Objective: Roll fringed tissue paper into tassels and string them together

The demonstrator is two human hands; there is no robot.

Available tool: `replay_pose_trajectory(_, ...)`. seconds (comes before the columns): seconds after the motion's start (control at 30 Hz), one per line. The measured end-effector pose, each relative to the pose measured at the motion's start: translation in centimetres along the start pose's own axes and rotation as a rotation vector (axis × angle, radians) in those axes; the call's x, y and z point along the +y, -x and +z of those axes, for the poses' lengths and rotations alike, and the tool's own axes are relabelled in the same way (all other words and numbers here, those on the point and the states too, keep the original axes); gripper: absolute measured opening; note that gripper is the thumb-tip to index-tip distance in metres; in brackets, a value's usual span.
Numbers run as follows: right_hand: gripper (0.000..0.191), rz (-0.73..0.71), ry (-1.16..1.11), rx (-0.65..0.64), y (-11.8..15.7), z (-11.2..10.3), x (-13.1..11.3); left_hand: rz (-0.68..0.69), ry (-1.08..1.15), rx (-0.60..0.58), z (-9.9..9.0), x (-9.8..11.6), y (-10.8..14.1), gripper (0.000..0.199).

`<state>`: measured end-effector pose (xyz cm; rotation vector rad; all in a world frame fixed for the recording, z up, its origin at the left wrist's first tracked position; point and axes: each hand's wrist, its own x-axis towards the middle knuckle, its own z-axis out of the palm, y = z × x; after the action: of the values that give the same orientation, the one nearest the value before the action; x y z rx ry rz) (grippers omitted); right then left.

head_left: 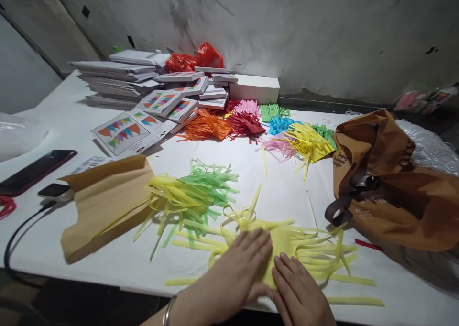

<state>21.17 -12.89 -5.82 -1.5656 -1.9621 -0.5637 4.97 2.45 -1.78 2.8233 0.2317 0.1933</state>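
Observation:
Pale yellow tissue paper [281, 242] with fringed strips on both sides lies near the table's front edge. My left hand [233, 268] rests flat on its left part, fingers stretched out. Beside it, my right hand [299, 287] lies on the lower right part, fingers extended and thumb toward the left hand. Both palms press down on the paper. To the upper left is a bundle of yellow and green fringes [193, 187], its left end on a brown paper sheet [111, 197].
Colored tassels [208, 125] lie mid-table, with printed cards [124, 132], stacked white packs [114, 77] and a white box [254, 88] behind. A brown bag [376, 173] sits at right. At left are a phone [38, 170] and a cabled device [55, 191].

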Motion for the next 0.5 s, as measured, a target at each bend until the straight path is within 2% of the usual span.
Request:
replay_pose_trajectory(0.1,0.022,-0.003,0.001,0.018,0.6,-0.1,0.3,-0.385,-0.219,0.078,-0.8,-4.1,1.0,0.06)
replay_pose_trajectory(0.13,0.026,-0.025,0.017,0.005,0.8,-0.2,0.5,-0.475,-0.29,0.14,-1.1,-5.0,1.6,0.057)
replay_pose_trajectory(0.17,0.031,-0.056,0.038,-0.014,0.9,-0.2,0.6,-0.508,-0.337,0.199,-1.4,-5.3,2.2,0.056)
replay_pose_trajectory(0.2,0.037,-0.083,0.057,-0.032,1.0,-0.2,0.8,-0.468,-0.349,0.247,-1.5,-5.1,2.7,0.057)
replay_pose_trajectory(0.23,0.043,-0.102,0.069,-0.048,1.1,-0.2,0.8,-0.361,-0.323,0.261,-1.6,-4.3,3.1,0.06)
replay_pose_trajectory(0.33,0.043,-0.109,0.039,-0.019,1.2,0.0,0.7,0.044,-0.14,0.178,-1.0,-0.6,3.2,0.063)
replay_pose_trajectory(0.4,0.031,-0.102,0.003,0.03,1.3,0.2,0.6,0.123,-0.043,0.172,-0.3,1.3,2.9,0.04)
replay_pose_trajectory(0.47,0.021,-0.133,-0.027,0.054,1.5,0.2,0.7,0.117,0.032,0.185,0.1,1.9,2.8,0.019)
replay_pose_trajectory(0.5,0.02,-0.155,-0.04,0.051,1.7,0.1,0.7,0.122,0.061,0.187,0.2,1.8,2.8,0.017)
